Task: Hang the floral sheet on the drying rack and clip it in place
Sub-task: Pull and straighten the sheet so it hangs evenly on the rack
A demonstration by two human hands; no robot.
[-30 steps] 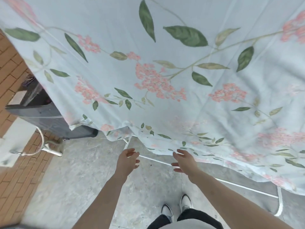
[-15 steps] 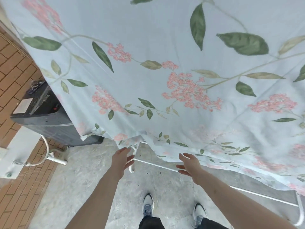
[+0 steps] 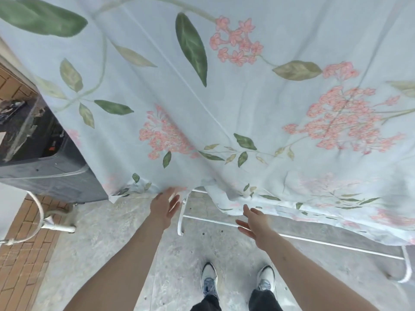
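A: Hands?

B: Left hand (image 3: 165, 208) spread flat, fingertips at the hem; right hand (image 3: 254, 221) spread too, just under the edge — neither grips.

A: The floral sheet (image 3: 224, 97)?

B: Already draped over the drying rack (image 3: 292, 237), hanging in front.

A: Clips?

B: None visible — clipping looks still to do.

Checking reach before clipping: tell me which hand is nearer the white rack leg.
Left. The left hand hovers just left of the rack leg, fingers almost at it; the right hand is farther off to its right, below the sheet hem.
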